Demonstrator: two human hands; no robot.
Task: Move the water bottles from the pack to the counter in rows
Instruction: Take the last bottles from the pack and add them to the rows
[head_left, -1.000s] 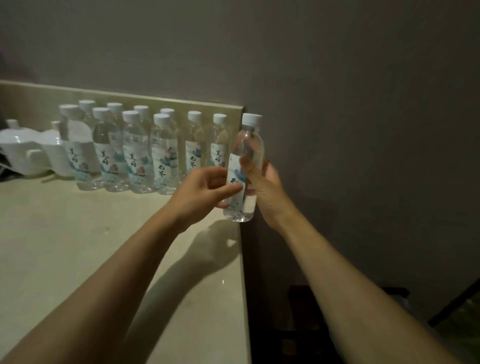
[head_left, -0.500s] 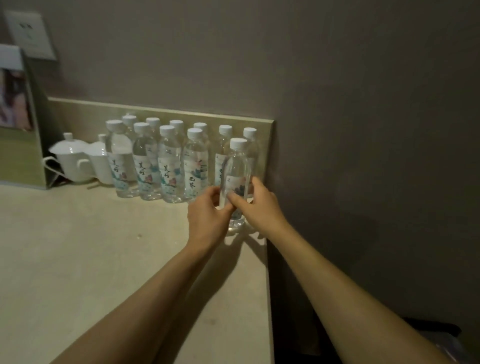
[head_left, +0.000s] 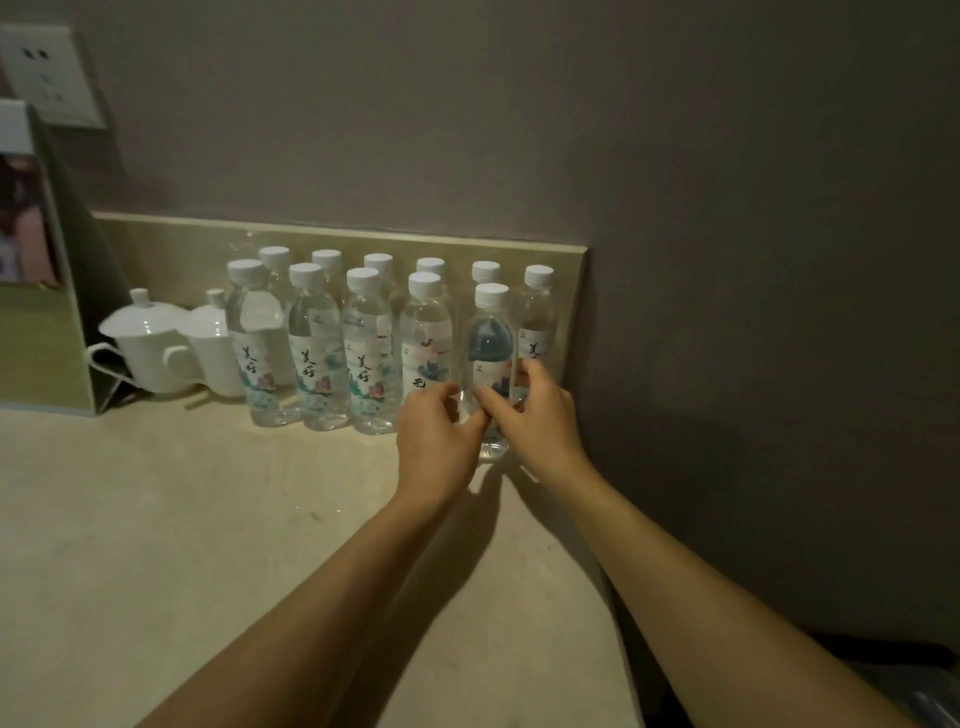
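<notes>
Both hands, left (head_left: 439, 431) and right (head_left: 537, 415), are gripping the fifth front-row bottle (head_left: 489, 358) on the counter (head_left: 208, 519), back row (head_left: 431, 266) looking full, pack out of sight

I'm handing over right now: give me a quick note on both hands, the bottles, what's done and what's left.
Left hand and right hand: both grip the fifth front bottle, base on the counter.
Back row: six bottles along the backsplash.
Front row: four standing left of the gripped one.
Left: release it; one front slot at the right end is unfilled. The pack is out of view.
</notes>
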